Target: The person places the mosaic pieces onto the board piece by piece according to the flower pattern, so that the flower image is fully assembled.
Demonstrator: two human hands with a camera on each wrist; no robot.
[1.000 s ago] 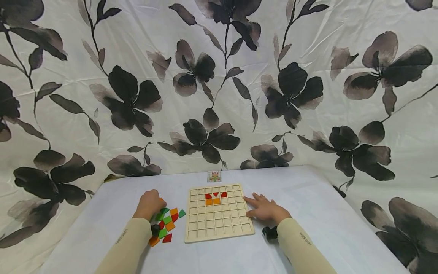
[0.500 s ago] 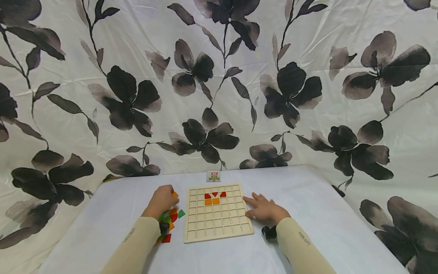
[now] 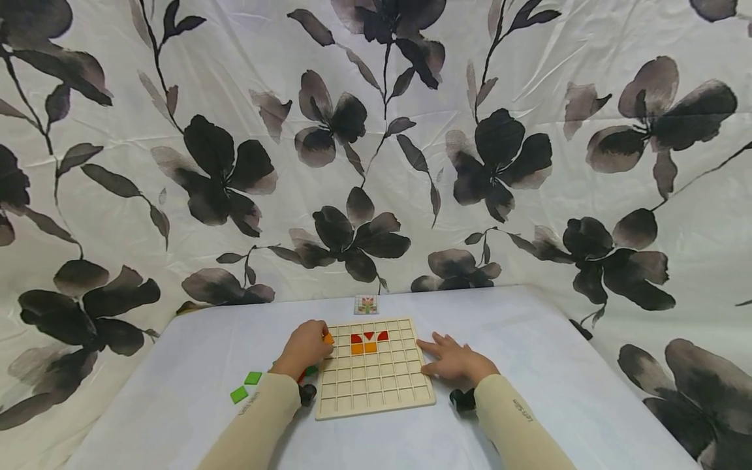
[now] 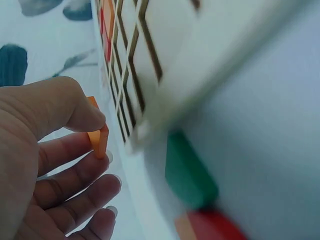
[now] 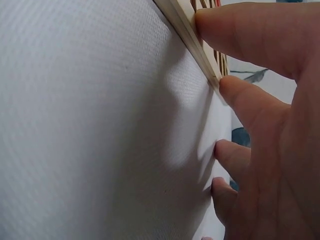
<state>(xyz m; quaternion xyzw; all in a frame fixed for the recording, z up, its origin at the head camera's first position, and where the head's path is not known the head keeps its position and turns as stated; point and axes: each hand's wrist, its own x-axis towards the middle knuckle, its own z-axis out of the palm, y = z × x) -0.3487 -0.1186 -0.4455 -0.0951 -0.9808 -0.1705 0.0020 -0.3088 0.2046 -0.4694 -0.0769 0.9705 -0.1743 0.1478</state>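
Your left grip [image 3: 304,348] pinches an orange tile [image 4: 97,136] between thumb and fingers, by the left edge of the grid board [image 3: 376,380]. Your right grip [image 3: 457,359], fingers spread, touches the board's right edge. Green tiles [image 3: 253,378] lie left of the board.

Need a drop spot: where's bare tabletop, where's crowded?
Bare tabletop: right of the right sleeve; between it and left sleeve, nearer than grid board; left of green tiles. Crowded: board's left edge: left hand, orange tile, loose tiles.
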